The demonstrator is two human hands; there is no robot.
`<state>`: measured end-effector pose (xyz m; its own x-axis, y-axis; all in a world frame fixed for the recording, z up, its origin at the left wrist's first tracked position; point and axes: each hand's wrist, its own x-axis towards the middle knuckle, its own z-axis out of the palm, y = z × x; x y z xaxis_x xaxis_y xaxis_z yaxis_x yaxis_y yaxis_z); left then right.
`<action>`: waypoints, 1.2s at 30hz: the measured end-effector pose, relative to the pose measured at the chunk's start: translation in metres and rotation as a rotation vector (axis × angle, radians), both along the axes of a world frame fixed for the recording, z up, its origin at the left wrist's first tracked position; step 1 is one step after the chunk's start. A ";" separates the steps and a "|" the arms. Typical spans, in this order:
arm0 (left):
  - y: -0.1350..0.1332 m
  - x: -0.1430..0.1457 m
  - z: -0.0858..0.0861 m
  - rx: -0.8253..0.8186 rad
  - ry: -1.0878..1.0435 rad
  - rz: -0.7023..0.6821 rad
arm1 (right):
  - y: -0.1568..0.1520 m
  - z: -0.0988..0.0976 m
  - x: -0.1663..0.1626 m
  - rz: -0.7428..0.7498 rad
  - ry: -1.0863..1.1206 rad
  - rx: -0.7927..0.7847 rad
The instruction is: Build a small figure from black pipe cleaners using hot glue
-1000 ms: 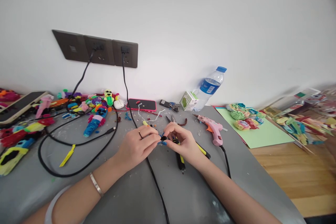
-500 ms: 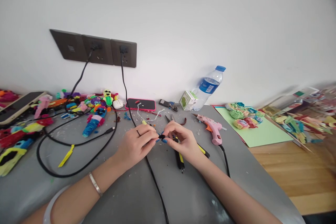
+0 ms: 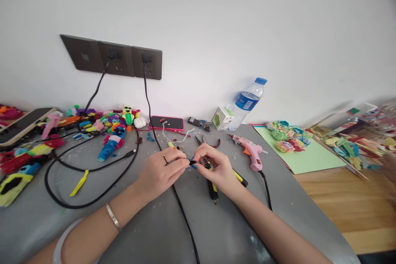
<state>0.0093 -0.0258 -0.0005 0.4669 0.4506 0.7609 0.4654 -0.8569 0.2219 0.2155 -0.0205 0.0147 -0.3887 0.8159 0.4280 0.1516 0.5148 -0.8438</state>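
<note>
- Your left hand (image 3: pixel 161 170) and right hand (image 3: pixel 217 168) meet fingertip to fingertip over the grey table (image 3: pixel 148 233), about where they are a second ago; the change is in the fingers, not the arms.
- The small black piece (image 3: pixel 193 163) sits between your two sets of fingertips, raised over the table in front of you. It now shows as a narrow sliver with a pointed look toward the right, where a second ago it looks rounder and more bunched.
- Both grips are closed: your left thumb and fingers pinch the piece from one side, your right thumb and index finger from the other. Neither hand lets go.
- I take that small change as turning or pressing of the piece, a fine adjustment rather than a placement. Your fingers cover much of it, so I can't tell whether its shape itself alters.
- The pliers (image 3: pixel 213 192) lie partly hidden under your right hand, and you aren't gripping them.
- The black cable (image 3: pixel 185 214) runs below your left hand; the pink glue gun (image 3: pixel 254 154) lies apart, to the right.
- Nothing else near you shifts: the pink-edged phone (image 3: pixel 175 123) and the water bottle (image 3: pixel 246 103) keep their places by the wall.
</note>
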 end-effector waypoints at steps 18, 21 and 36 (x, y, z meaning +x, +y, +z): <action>0.000 0.002 0.002 -0.104 -0.122 0.002 | 0.000 -0.001 0.002 0.021 0.001 0.016; 0.000 0.002 0.003 -0.107 -0.124 -0.002 | 0.000 -0.001 0.001 0.008 -0.002 0.018; -0.002 0.004 0.000 -0.077 -0.096 -0.013 | -0.003 0.002 -0.001 0.034 0.006 0.021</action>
